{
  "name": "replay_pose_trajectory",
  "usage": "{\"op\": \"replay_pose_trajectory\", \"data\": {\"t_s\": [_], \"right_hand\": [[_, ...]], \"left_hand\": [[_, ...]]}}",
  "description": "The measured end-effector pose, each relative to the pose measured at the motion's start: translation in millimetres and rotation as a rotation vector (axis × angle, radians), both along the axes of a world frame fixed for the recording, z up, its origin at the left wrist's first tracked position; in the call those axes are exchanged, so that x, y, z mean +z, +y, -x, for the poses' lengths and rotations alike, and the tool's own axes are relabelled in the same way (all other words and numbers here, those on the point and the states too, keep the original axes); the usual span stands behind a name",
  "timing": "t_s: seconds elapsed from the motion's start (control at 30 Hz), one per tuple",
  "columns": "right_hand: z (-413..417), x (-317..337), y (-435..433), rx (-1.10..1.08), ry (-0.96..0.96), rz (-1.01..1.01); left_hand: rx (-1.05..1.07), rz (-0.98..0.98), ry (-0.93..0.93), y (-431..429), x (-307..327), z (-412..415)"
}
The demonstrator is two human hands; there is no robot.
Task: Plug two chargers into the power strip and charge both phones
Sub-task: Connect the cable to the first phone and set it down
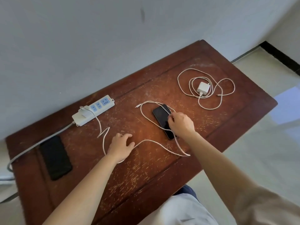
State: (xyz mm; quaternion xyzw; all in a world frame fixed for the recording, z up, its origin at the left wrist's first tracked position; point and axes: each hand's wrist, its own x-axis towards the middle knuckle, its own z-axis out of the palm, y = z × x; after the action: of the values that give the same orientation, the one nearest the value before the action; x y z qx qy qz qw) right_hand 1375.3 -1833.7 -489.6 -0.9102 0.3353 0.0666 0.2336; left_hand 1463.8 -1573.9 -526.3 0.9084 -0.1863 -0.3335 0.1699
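Observation:
A white power strip (pixel 97 109) lies at the table's back left, with one white charger (pixel 83 111) plugged into it. That charger's cable (pixel 152 141) snakes across the table and loops over a black phone (pixel 162 118) in the middle. My right hand (pixel 181 124) rests on this phone, fingers pinched on the cable. My left hand (pixel 121 146) lies flat on the table beside the cable, fingers apart. A second black phone (pixel 55 157) lies at the front left. A second white charger (pixel 203 88) sits unplugged inside its coiled cable (pixel 183 88) at the back right.
The scratched brown wooden table (pixel 146 176) stands against a grey wall. The strip's grey cord (pixel 32 146) runs off the left edge. Tiled floor shows to the right, and my lap is at the front edge.

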Motion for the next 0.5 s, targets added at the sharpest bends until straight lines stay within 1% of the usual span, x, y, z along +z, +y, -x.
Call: {"op": "replay_pose_trajectory", "data": {"t_s": [0.1,0.23,0.3,0.37,0.4,0.5], "right_hand": [[-53.1,-4.1,-17.2,0.11,-0.042,0.056],[-116.0,-16.0,-12.2,0.322,-0.062,0.016],[-136.1,-22.0,-4.5,0.467,0.015,0.025],[-143.4,-29.7,3.8,0.604,0.121,0.092],[-143.7,-33.9,6.4,0.616,0.133,0.108],[-139.3,-40.1,8.2,0.545,0.088,0.074]], "left_hand": [[0.045,0.041,0.023,8.5,-5.7,4.2],[0.103,0.084,0.046,13.0,-11.8,2.7],[0.125,0.06,0.049,10.3,-13.8,0.5],[0.132,0.005,0.045,7.0,-15.3,-0.5],[0.122,-0.023,0.039,5.7,-16.3,-0.6],[0.098,-0.062,0.039,3.2,-16.6,-2.6]]}}
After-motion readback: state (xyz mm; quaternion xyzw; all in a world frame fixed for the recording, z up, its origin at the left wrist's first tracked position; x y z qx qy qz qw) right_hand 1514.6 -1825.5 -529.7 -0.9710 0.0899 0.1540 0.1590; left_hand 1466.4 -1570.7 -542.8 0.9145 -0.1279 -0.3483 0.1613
